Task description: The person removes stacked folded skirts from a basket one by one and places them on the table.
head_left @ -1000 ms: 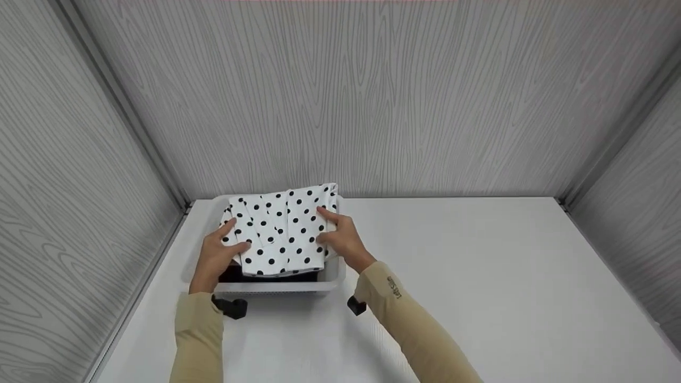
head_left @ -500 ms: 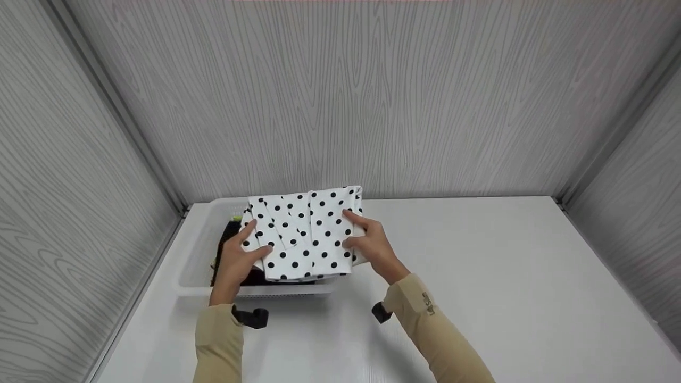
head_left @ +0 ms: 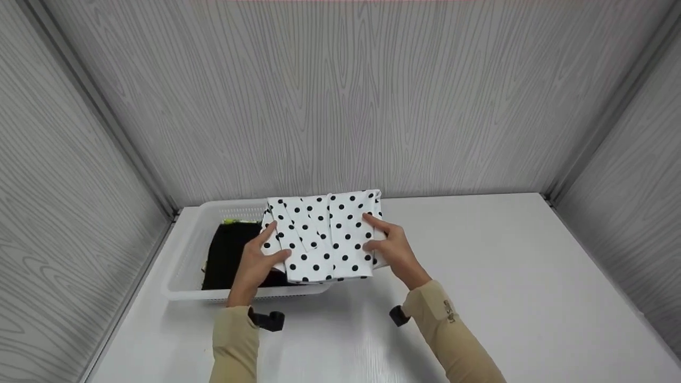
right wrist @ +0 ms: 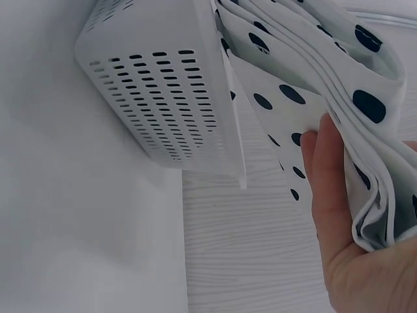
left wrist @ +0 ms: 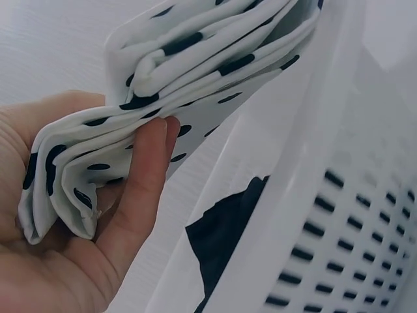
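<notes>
A folded white cloth with black polka dots [head_left: 324, 239] is held up between both hands, over the right part of a white basket. My left hand [head_left: 257, 263] grips its left edge, thumb on top and fingers underneath, as the left wrist view shows with the folded layers [left wrist: 195, 72]. At the opposite edge my right hand [head_left: 396, 250] pinches the cloth the same way; in the right wrist view its fingers [right wrist: 329, 189] press the underside. What kind of garment or cloth it is, the folds hide.
The white perforated basket [head_left: 183, 266] stands at the back left of the white table [head_left: 489, 276]. Inside lies a black folded cloth [head_left: 231, 252] with a yellow-green piece [head_left: 230, 221] at its far edge. Grey wood-grain walls [head_left: 340, 96] enclose the back and sides.
Both hands have carried the polka-dot cloth to the right, from above the basket's middle to partly past its right side. More of the black cloth in the basket now shows.
</notes>
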`<state>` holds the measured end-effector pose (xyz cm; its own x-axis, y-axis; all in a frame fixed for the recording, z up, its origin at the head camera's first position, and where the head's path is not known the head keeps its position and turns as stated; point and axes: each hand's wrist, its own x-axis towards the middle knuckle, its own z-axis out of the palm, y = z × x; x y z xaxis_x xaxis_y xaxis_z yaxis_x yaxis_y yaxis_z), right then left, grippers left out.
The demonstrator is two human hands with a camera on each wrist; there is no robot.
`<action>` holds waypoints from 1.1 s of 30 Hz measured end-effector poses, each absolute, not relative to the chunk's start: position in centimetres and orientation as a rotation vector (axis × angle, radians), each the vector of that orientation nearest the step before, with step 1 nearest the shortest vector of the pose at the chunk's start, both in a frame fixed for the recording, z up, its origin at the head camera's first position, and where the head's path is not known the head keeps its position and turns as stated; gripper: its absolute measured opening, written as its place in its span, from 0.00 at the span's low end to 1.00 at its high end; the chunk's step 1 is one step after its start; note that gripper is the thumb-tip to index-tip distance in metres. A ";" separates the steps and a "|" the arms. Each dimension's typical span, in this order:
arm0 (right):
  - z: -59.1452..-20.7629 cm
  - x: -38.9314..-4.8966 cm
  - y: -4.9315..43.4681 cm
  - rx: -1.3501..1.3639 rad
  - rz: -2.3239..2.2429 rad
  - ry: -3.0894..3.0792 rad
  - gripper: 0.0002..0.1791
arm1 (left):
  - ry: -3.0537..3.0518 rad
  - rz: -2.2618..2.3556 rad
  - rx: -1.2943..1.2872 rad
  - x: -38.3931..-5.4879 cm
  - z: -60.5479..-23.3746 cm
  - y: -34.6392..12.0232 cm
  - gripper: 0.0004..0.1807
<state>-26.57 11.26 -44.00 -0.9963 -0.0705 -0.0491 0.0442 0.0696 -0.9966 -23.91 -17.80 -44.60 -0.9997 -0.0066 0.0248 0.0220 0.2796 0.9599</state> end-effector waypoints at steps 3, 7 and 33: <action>-44.2 -26.6 12.2 -0.007 -2.097 2.233 0.42 | -2.460 -1.916 -0.070 -24.1 -44.6 -17.1 0.45; -44.2 -26.6 13.6 -0.004 -2.112 2.224 0.42 | -2.428 -1.970 -0.116 -24.3 -44.7 -16.1 0.47; -44.9 -27.1 20.1 -0.016 -2.164 2.054 0.44 | -2.384 -1.946 -0.063 -25.4 -45.1 -9.6 0.48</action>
